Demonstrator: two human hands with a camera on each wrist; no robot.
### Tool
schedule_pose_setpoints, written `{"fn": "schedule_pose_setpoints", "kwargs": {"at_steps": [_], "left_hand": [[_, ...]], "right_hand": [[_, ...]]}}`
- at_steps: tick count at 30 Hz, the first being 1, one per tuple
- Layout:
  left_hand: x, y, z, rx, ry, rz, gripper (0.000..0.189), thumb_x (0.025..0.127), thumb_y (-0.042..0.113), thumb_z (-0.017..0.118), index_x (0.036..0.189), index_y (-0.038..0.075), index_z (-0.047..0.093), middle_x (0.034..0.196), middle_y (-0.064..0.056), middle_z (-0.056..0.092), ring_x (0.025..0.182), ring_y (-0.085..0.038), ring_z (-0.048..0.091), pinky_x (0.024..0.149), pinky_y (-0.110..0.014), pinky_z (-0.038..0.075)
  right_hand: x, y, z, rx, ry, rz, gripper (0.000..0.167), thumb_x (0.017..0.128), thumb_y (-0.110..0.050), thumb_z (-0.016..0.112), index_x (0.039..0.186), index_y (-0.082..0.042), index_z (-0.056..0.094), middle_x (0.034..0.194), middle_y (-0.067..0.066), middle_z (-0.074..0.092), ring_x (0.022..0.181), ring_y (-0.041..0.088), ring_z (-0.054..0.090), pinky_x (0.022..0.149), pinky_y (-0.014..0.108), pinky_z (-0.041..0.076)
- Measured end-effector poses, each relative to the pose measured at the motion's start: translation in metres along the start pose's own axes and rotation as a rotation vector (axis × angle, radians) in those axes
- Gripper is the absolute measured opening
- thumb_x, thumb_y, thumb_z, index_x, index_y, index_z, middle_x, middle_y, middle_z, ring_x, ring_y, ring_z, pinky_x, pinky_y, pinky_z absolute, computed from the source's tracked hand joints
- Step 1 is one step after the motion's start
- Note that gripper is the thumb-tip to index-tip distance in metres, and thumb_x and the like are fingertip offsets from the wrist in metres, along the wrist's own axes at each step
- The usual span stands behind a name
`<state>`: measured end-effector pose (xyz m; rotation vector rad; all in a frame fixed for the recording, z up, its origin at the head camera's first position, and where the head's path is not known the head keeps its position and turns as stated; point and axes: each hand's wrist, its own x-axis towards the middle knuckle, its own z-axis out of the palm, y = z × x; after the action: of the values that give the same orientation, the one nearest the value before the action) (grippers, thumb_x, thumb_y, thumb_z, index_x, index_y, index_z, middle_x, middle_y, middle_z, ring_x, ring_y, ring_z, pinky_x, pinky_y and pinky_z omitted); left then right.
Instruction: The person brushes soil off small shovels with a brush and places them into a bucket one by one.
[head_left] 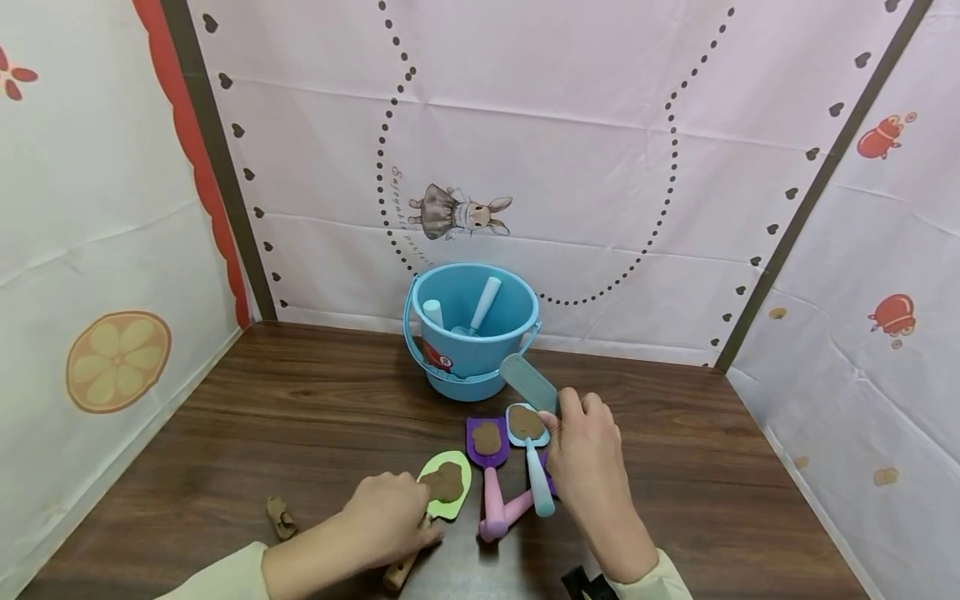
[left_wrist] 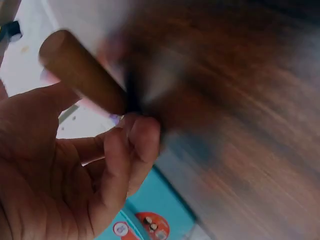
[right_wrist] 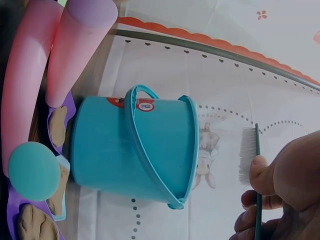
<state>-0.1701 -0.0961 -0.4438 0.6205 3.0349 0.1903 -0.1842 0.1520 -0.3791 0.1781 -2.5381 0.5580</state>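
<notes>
In the head view my left hand (head_left: 390, 517) holds a small green-bladed shovel (head_left: 464, 475) by its shaft, with a brown clay-like lump (head_left: 444, 482) on the blade. Its wooden handle (left_wrist: 82, 72) sticks out past the thumb in the left wrist view. My right hand (head_left: 588, 450) pinches a flat grey-green brush (head_left: 528, 382), raised above the table; white bristles (right_wrist: 247, 155) show in the right wrist view. Below it lies a light blue shovel (head_left: 539, 479) bearing brown material. Beside that is a purple shovel (head_left: 487, 460) with a pink handle; another purple shovel is partly hidden.
A blue bucket (head_left: 480, 388) stands at the back against the printed cloth, with light blue tool handles (head_left: 486, 302) inside. A loose brown piece (head_left: 281, 517) lies left of my left hand. A black object (head_left: 588, 585) shows at the bottom edge.
</notes>
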Motion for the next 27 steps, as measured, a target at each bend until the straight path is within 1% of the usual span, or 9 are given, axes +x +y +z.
{"fn": "schedule_pose_setpoints", "kwargs": {"at_steps": [1, 3, 8, 11, 13, 19, 23, 27], "left_hand": [[0.0001, 0.0006, 0.0021, 0.002, 0.009, -0.002, 0.05, 0.08, 0.052, 0.078, 0.055, 0.021, 0.047, 0.061, 0.002, 0.049, 0.056, -0.017, 0.054, 0.052, -0.047, 0.051], [0.0012, 0.0015, 0.0047, 0.02, 0.007, -0.007, 0.049, 0.081, 0.05, 0.077, 0.055, 0.02, 0.048, 0.062, 0.001, 0.051, 0.057, -0.019, 0.057, 0.053, -0.048, 0.053], [0.0049, 0.003, 0.0063, 0.04, -0.011, -0.015, 0.041, 0.082, 0.043, 0.08, 0.064, 0.015, 0.058, 0.068, -0.003, 0.059, 0.064, -0.025, 0.064, 0.055, -0.049, 0.055], [0.0036, 0.0036, 0.0063, 0.05, 0.014, -0.015, 0.037, 0.08, 0.038, 0.082, 0.064, 0.013, 0.059, 0.07, -0.006, 0.06, 0.066, -0.029, 0.065, 0.056, -0.049, 0.056], [0.002, 0.004, 0.0066, 0.056, 0.041, -0.01, 0.036, 0.08, 0.034, 0.082, 0.063, 0.013, 0.058, 0.068, -0.006, 0.06, 0.064, -0.029, 0.065, 0.054, -0.049, 0.055], [-0.0009, 0.0042, 0.0096, 0.07, 0.122, 0.027, 0.032, 0.077, 0.02, 0.074, 0.056, 0.015, 0.051, 0.061, -0.004, 0.057, 0.055, -0.026, 0.061, 0.046, -0.046, 0.052], [-0.0017, 0.0032, 0.0107, 0.091, 0.162, 0.038, 0.031, 0.075, 0.017, 0.073, 0.055, 0.015, 0.049, 0.059, -0.003, 0.055, 0.053, -0.025, 0.06, 0.043, -0.045, 0.05], [-0.0009, 0.0032, 0.0068, 0.126, 0.137, 0.008, 0.029, 0.079, 0.017, 0.073, 0.06, 0.013, 0.051, 0.061, -0.002, 0.055, 0.055, -0.024, 0.061, 0.043, -0.044, 0.05]], "right_hand": [[0.0002, -0.0003, -0.0003, 0.0, -0.004, 0.002, 0.027, 0.1, -0.03, 0.063, 0.104, -0.004, 0.058, 0.079, 0.007, 0.044, 0.072, 0.024, 0.046, 0.066, 0.041, 0.042], [0.0003, -0.0008, -0.0009, 0.0, -0.013, 0.006, 0.027, 0.1, -0.03, 0.063, 0.105, -0.004, 0.058, 0.079, 0.007, 0.044, 0.072, 0.023, 0.045, 0.065, 0.04, 0.041], [-0.0001, -0.0011, -0.0008, 0.0, -0.011, 0.006, 0.027, 0.1, -0.029, 0.063, 0.105, -0.004, 0.058, 0.079, 0.007, 0.045, 0.072, 0.024, 0.046, 0.066, 0.04, 0.042], [-0.0007, -0.0012, -0.0004, 0.001, -0.007, 0.002, 0.027, 0.1, -0.03, 0.063, 0.104, -0.004, 0.058, 0.079, 0.007, 0.045, 0.072, 0.024, 0.047, 0.066, 0.041, 0.043], [-0.001, -0.0012, -0.0003, 0.0, -0.006, 0.001, 0.027, 0.1, -0.031, 0.062, 0.104, -0.004, 0.058, 0.079, 0.007, 0.045, 0.073, 0.024, 0.047, 0.066, 0.042, 0.043], [-0.0012, -0.0011, -0.0007, -0.002, -0.007, 0.001, 0.027, 0.1, -0.031, 0.062, 0.104, -0.004, 0.058, 0.079, 0.007, 0.045, 0.072, 0.023, 0.046, 0.066, 0.041, 0.042], [-0.001, -0.0011, -0.0008, 0.0, -0.006, 0.0, 0.027, 0.1, -0.031, 0.063, 0.104, -0.004, 0.058, 0.079, 0.007, 0.045, 0.072, 0.023, 0.046, 0.066, 0.041, 0.043], [-0.001, -0.0009, -0.0011, 0.001, -0.002, -0.004, 0.027, 0.099, -0.03, 0.063, 0.104, -0.004, 0.058, 0.079, 0.007, 0.045, 0.072, 0.024, 0.046, 0.066, 0.042, 0.043]]}}
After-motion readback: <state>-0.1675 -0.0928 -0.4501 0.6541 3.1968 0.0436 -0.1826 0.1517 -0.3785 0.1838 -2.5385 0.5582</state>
